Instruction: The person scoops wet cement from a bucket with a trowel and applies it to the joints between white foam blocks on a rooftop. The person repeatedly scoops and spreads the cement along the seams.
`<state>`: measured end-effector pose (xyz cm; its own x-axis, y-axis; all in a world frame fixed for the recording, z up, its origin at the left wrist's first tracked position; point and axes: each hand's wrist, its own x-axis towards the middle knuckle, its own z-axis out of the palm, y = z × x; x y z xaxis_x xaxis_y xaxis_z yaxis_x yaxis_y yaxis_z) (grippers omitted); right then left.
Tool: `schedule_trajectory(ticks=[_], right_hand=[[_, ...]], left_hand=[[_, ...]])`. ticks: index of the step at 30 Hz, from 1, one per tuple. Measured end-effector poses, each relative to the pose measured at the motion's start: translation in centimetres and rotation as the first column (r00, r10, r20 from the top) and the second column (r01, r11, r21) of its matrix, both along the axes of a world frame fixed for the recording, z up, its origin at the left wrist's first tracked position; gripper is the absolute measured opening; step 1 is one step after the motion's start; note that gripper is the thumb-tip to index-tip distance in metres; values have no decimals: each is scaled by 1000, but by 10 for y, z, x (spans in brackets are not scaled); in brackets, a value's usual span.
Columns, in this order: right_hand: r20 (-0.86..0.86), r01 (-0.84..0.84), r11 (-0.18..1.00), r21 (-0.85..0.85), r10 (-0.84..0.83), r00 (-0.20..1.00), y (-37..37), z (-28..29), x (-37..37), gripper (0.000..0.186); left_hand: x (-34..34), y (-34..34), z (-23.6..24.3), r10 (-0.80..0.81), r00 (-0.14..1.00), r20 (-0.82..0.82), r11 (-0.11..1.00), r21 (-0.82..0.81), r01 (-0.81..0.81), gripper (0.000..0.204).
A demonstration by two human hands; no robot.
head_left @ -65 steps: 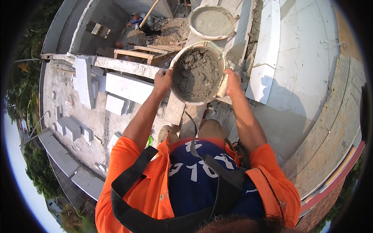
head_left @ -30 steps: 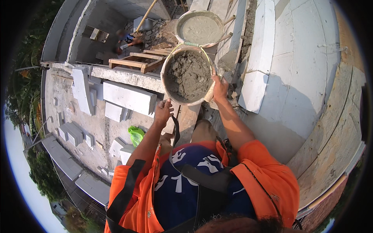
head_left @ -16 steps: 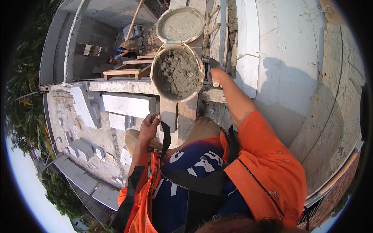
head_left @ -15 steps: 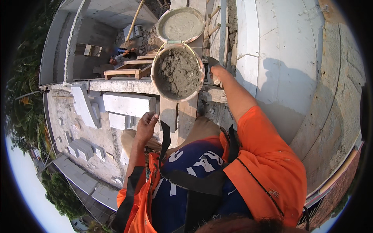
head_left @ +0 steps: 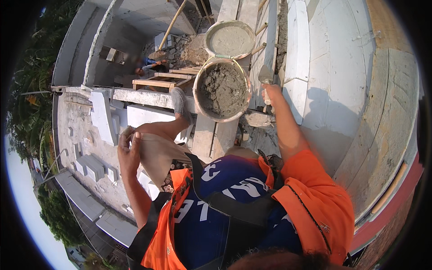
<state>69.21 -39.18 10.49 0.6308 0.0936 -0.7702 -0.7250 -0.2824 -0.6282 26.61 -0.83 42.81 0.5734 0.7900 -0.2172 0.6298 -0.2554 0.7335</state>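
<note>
A round bucket of dark grey mortar (head_left: pixel 222 90) stands on the wooden planks (head_left: pixel 211 135) in front of me. Behind it sits a second bucket (head_left: pixel 230 39) filled with smooth light grey slurry. My right hand (head_left: pixel 270 92) is just right of the mortar bucket, closed around the handle of a trowel (head_left: pixel 265 74) whose blade points away from me. My left hand (head_left: pixel 128 150) is low on the left, holding nothing, fingers loosely out against my beige trouser leg (head_left: pixel 157 153). My shoe (head_left: pixel 178 101) rests on a concrete ledge left of the bucket.
A wall of white blocks (head_left: pixel 333 76) runs along the right. Left of the planks is a long drop to lower roofs and white blocks (head_left: pixel 105 121). Below, a person (head_left: pixel 146 67) stands near rubble, a wooden frame (head_left: pixel 153 83) and a bamboo pole (head_left: pixel 173 24).
Both hands let go of the mortar bucket, which now rests on the planks. My left hand dropped back to my knee; my right hand moved right and took the trowel.
</note>
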Motion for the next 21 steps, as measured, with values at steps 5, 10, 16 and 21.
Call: schedule_trajectory(ticks=[5,10,16,21], right_hand=[[182,-1,998,60,-10,983,-19,88,-74,22],[338,-370,921,-120,388,857,-5,199,-83,46],[220,-720,379,-581,925,310,43,306,-77,54],[-197,-689,-123,-714,980,29,127,257,-93,35]], left_hand=[[71,-19,-41,-67,983,-168,926,356,124,72],[178,-35,-8,-409,913,-7,908,98,408,67],[257,-87,-4,-938,307,-159,321,-69,945,36],[228,-106,-46,-968,97,-233,110,-42,993,19]])
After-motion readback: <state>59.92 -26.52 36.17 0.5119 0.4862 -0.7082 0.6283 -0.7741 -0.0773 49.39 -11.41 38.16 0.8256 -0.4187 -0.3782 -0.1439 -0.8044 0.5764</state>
